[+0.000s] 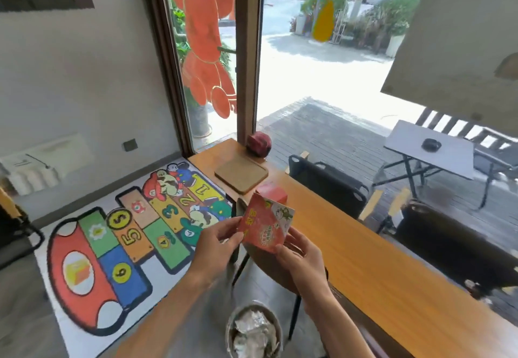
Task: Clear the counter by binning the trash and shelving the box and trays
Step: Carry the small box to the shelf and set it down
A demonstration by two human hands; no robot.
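A red printed snack wrapper [265, 224] hangs in the air beside the wooden counter [364, 251], pinched from both sides. My left hand [218, 241] grips its left edge and my right hand [301, 254] its lower right corner. Straight below, on the floor, stands a round bin [253, 331] holding crumpled silvery trash. On the counter behind the wrapper sits a small red box [272, 193]. Farther back lie stacked cork-coloured trays [241, 172].
A dark red round object [259, 143] rests at the counter's far end by the window frame. A chair back [241, 206] pokes up behind the wrapper, its legs below. A colourful numbered play mat [117, 245] covers the floor at left. Black chairs and a folding table stand outside the glass.
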